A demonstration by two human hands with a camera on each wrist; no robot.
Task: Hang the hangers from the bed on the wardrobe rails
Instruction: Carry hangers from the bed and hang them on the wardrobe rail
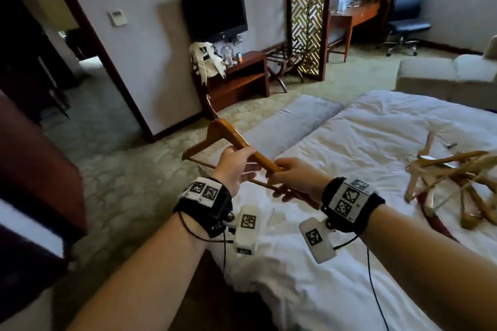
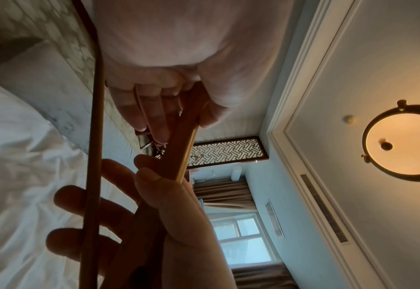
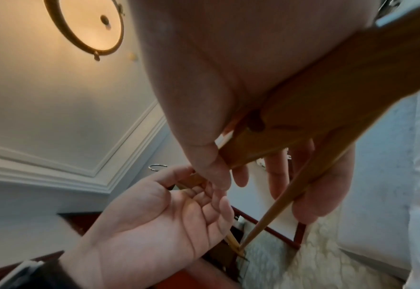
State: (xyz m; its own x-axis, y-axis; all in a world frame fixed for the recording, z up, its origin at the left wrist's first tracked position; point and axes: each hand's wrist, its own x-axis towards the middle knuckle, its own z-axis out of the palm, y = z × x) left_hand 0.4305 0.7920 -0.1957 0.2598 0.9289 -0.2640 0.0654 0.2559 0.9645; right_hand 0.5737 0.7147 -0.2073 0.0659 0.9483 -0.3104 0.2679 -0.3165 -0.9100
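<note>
Head view: both hands are on one wooden hanger (image 1: 231,140), held in the air over the near corner of the bed (image 1: 349,148). Left hand (image 1: 236,166) is curled round the hanger's sloped arm near its middle, thumb on top. Right hand (image 1: 293,177) grips the lower end of the same arm, where the crossbar joins. The hook end points away, toward the TV wall. Nothing here is a container as such; the bed carries a loose pile of more wooden hangers (image 1: 454,177) on the white sheet, well apart to the right of the hands.

Left wrist view: left hand (image 2: 169,82) fingers (image 2: 154,121) are wrapped on the hanger (image 2: 189,125) arm, thumb on the opposite side. The crossbar runs beside the palm, outside the grip. Right hand (image 2: 154,205) holds further along the arm.

Right wrist view: right hand (image 3: 228,97) thumb presses the hanger (image 3: 315,109) arm against the fingers (image 3: 322,185); the thin crossbar passes across those fingers. Left hand (image 3: 174,213) shows palm up with loosely curled fingers on the arm beyond.
</note>
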